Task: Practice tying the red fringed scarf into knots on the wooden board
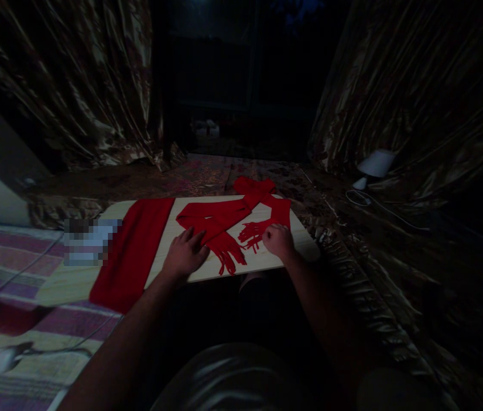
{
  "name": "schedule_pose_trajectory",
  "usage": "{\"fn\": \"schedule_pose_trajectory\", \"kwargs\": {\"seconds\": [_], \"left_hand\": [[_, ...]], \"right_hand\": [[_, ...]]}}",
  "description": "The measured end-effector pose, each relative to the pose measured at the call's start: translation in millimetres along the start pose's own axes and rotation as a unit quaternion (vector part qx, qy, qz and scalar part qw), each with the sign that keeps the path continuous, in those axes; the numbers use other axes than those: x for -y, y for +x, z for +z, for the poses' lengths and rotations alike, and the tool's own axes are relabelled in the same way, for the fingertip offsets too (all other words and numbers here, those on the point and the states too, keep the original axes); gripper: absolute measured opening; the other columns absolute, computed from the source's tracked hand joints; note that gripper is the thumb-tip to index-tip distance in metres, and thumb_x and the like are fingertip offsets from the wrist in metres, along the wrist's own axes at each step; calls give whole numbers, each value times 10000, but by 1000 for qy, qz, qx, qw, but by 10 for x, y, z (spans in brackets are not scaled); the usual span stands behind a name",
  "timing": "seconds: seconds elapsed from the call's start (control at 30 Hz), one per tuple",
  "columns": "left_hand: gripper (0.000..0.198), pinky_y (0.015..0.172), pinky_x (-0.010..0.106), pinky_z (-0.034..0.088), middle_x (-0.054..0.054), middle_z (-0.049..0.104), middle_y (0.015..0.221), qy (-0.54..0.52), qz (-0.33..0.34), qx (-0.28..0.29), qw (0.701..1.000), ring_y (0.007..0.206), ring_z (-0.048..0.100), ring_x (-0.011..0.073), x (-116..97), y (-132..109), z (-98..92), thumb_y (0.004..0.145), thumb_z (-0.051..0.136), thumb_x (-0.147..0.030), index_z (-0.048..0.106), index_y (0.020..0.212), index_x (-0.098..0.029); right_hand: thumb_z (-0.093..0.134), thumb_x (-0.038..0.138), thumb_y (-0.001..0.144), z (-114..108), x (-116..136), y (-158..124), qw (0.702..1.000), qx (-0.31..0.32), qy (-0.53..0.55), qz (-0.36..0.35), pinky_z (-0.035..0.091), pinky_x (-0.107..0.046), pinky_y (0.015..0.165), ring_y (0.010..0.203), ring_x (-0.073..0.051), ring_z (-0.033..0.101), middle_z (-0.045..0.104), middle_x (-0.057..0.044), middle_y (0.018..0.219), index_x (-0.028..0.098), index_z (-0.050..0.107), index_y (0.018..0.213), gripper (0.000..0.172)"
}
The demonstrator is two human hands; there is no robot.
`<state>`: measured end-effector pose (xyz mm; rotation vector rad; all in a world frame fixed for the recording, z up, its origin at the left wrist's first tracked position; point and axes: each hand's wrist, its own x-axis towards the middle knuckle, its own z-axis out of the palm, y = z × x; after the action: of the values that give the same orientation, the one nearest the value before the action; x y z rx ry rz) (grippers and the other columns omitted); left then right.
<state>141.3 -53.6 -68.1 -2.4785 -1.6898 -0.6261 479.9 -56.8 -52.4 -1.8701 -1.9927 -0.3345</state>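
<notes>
A red fringed scarf (228, 216) lies in loose bends across a pale wooden board (211, 273), with its far loop reaching past the board's back edge. My left hand (185, 254) rests flat, fingers stretched out, at the scarf's left fringed end. At the other fringed end, my right hand (278, 241) is closed with its fingers curled against the scarf's edge. Farther left, a wide red cloth (139, 245) drapes over the board and hangs past its front edge. The picture is dark, so fine finger contact is hard to make out.
Left of the board is a striped cover (44, 331) with cables and a white plug (4, 361). A blurred-out item (91, 242) lies at the board's left end. Beyond stand a small white lamp (376, 164) with a cord and patterned curtains (417, 74).
</notes>
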Motion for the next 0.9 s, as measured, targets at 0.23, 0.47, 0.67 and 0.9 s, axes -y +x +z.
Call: {"fn": "schedule_pose_trajectory", "kwargs": {"seconds": [0.23, 0.47, 0.67, 0.9], "left_hand": [[620, 1130, 518, 415, 204, 528, 1500, -6, -4, 7, 1000, 1409, 473, 378, -27, 0, -37, 951, 496, -499, 574, 1472, -172], [591, 1132, 522, 411, 189, 564, 1471, -16, 1, 8, 1000, 1426, 453, 366, -3, 3, -21, 972, 455, -483, 580, 1467, -184], [539, 1116, 518, 429, 196, 584, 1445, -15, 10, -10, 1000, 1368, 517, 348, -8, 5, -21, 992, 429, -429, 615, 1431, -179], [518, 1099, 510, 455, 175, 627, 1392, -18, 7, -20, 1000, 1328, 552, 340, -15, 15, -30, 960, 478, -418, 644, 1400, -200]], "right_hand": [[493, 247, 937, -34, 40, 2, 996, -2, -41, 77, 404, -345, 828, 907, -238, 621, 738, -132, 968, 153, 764, 916, 287], [490, 268, 941, -3, 5, 11, 995, -2, -48, 82, 408, -347, 827, 926, -245, 624, 734, -127, 975, 158, 756, 916, 289], [500, 245, 937, 17, -17, 20, 998, -16, -19, 66, 397, -354, 833, 905, -245, 608, 725, -129, 960, 161, 747, 907, 262], [520, 227, 939, -63, 128, 82, 998, -51, 30, 31, 386, -331, 852, 934, -229, 600, 727, -93, 949, 186, 725, 890, 214]]}}
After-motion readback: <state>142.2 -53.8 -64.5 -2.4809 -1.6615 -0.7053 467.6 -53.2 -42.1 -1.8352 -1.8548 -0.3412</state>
